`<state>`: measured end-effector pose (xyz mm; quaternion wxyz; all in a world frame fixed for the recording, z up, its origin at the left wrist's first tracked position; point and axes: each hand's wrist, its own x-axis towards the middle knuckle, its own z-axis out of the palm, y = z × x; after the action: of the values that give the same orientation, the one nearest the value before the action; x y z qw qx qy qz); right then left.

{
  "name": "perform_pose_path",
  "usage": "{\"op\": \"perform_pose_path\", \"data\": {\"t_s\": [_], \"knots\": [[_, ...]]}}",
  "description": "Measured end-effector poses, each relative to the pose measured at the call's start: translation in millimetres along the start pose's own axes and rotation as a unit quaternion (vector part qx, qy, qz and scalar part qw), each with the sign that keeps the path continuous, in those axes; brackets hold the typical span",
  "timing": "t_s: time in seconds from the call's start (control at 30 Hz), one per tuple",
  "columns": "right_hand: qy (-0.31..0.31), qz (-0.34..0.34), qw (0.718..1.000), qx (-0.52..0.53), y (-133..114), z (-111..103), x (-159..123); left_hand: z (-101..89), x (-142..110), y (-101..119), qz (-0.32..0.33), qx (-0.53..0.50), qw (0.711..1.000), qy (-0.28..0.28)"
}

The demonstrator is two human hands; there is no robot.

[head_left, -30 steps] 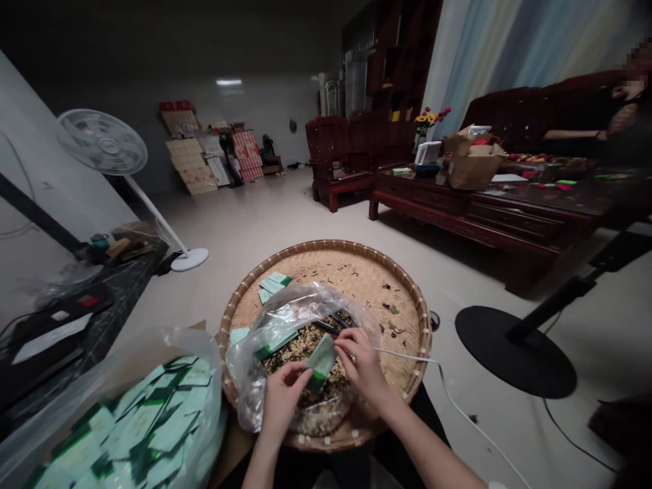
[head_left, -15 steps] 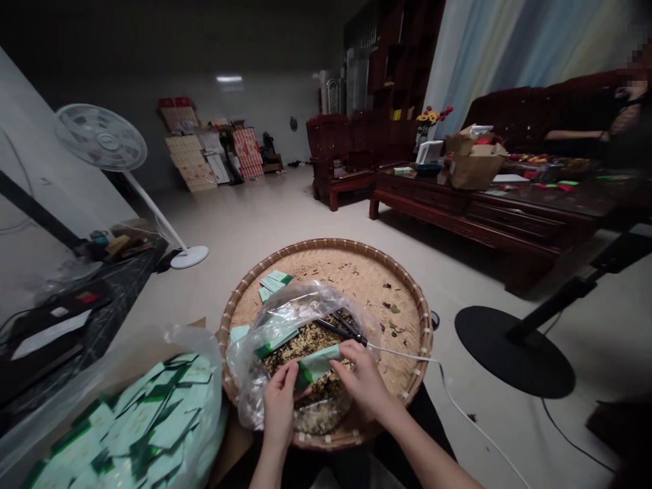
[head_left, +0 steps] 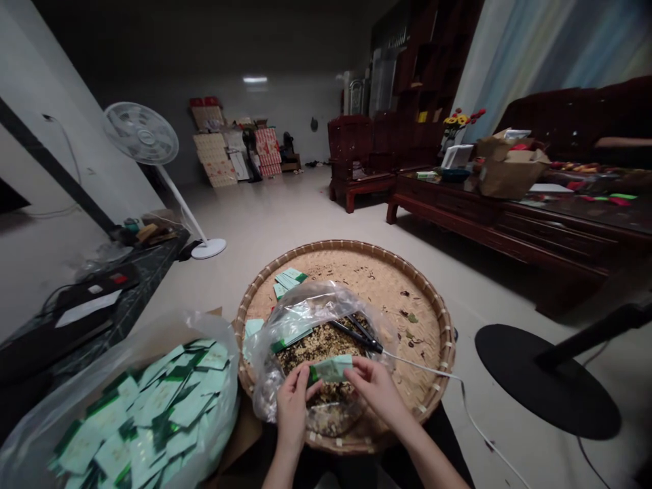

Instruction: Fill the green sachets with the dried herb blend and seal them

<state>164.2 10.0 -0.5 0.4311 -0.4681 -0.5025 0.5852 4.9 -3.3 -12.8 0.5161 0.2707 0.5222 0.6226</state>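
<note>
My left hand (head_left: 298, 407) and my right hand (head_left: 374, 390) pinch the two ends of a small mint-green packet (head_left: 331, 369) with a dark green band, held level. Below them, a clear plastic bag (head_left: 326, 299) lies open, holding a loose dried herb mix (head_left: 318, 353). A black-handled corded tongs-like tool (head_left: 356, 333) rests on the mix just past my right hand. All of this sits on a round woven bamboo tray (head_left: 428, 326). Several loose packets (head_left: 288, 280) lie on the tray's far side.
A plastic-lined carton of several packets (head_left: 147, 421) sits at lower left. A white cord (head_left: 428, 367) crosses the tray to the right. A fan's black base (head_left: 545, 387) stands right, a fan (head_left: 142, 132) left, and a wooden table (head_left: 509, 217) beyond. A person's arm (head_left: 616, 142) shows far right.
The packet has turned from upright to level between my hands since a second ago. The tool now lies more fully in view, and the whole scene has shifted right as my head turned.
</note>
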Motion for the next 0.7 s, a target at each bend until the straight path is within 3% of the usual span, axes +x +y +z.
{"op": "perform_pose_path", "data": {"t_s": [0.17, 0.47, 0.57, 0.7], "knots": [[-0.104, 0.060, 0.989, 0.090, -7, -2, -3, 2.4, -2, 5, -0.016, 0.017, 0.999, -0.040], [-0.078, 0.021, 0.996, 0.023, 9, -2, 1, -1.4, 2, 14, -0.040, 0.021, 0.997, -0.058], [-0.094, 0.025, 0.995, 0.001, 8, -3, -1, -3.1, 2, 15, -0.062, 0.034, 0.994, -0.085], [-0.135, 0.028, 0.989, 0.046, 2, -3, -3, -11.4, 9, 14, -0.057, 0.097, 0.987, -0.113]]}}
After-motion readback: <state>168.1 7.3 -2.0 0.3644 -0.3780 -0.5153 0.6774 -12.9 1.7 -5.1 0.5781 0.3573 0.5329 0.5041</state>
